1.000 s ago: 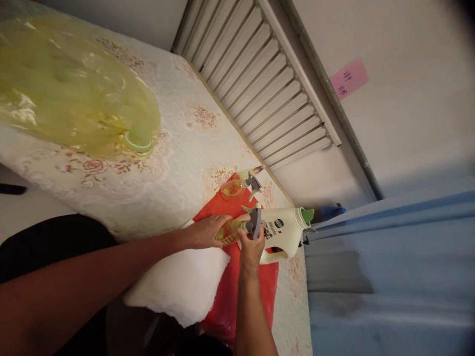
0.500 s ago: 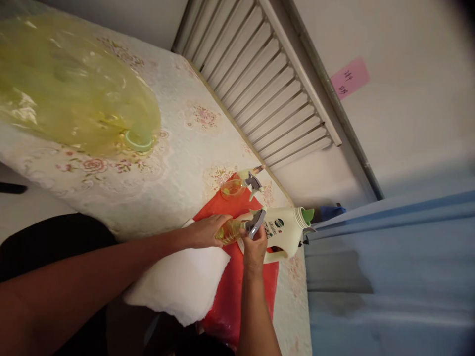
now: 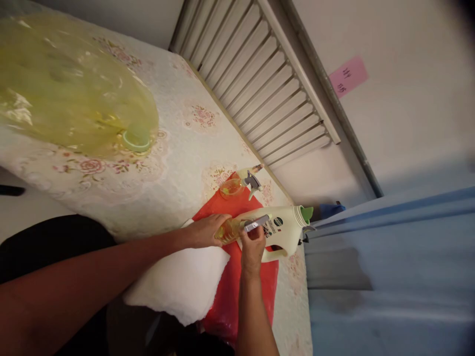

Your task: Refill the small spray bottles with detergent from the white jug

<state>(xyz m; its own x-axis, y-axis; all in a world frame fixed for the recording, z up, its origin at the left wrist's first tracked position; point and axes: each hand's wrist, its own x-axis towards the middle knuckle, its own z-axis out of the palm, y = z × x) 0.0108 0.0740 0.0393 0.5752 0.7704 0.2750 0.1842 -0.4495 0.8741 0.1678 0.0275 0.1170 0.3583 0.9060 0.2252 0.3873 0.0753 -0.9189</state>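
Observation:
My left hand (image 3: 205,230) is wrapped round a small clear bottle of yellow liquid (image 3: 229,231) above a red cloth (image 3: 237,287). My right hand (image 3: 252,247) pinches the grey spray trigger head (image 3: 255,224) seated on that bottle's neck. A cream-white detergent jug with a green spout (image 3: 282,227) lies just behind both hands. A second spray bottle with yellow liquid and a grey trigger (image 3: 239,184) lies on the far end of the red cloth.
A white pad (image 3: 181,287) lies under my left forearm on the floral tablecloth (image 3: 178,148). A large yellow transparent plastic container (image 3: 70,89) rests at the far left. A slatted white radiator (image 3: 260,84), a pink note (image 3: 348,75) and a blue curtain (image 3: 389,267) are to the right.
The grey trigger head has turned in my right hand from pointing upright to lying sideways across the jug. My left hand keeps the bottle still.

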